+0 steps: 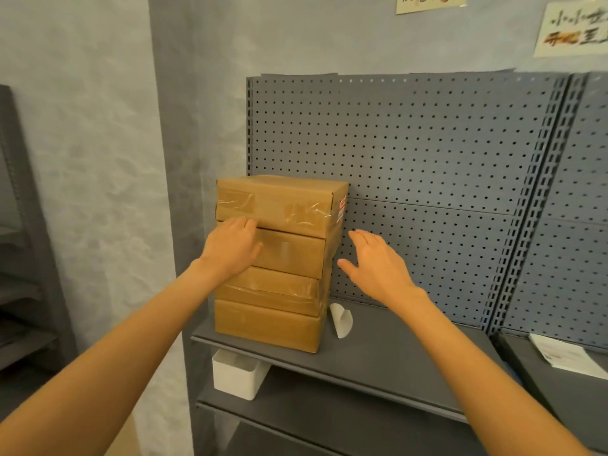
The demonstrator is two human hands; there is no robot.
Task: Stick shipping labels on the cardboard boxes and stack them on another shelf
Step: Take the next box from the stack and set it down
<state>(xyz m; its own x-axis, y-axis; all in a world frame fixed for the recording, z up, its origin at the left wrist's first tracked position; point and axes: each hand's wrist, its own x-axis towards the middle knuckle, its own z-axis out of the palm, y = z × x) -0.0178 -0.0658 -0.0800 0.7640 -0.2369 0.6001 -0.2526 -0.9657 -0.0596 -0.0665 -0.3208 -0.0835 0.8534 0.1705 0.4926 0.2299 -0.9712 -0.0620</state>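
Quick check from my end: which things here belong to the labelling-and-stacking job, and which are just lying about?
Job:
cardboard boxes, four stacked
shipping label on top box
label sheets
shelf

Lying about:
curled backing paper
white bin
wall posters

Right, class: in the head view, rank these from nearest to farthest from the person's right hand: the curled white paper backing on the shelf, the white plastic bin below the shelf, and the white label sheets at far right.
Measured from the right hand:
1. Curled white paper backing, just below the hand, beside the stack of brown cardboard boxes.
2. White plastic bin, lower left, under the shelf.
3. White label sheets, far right.
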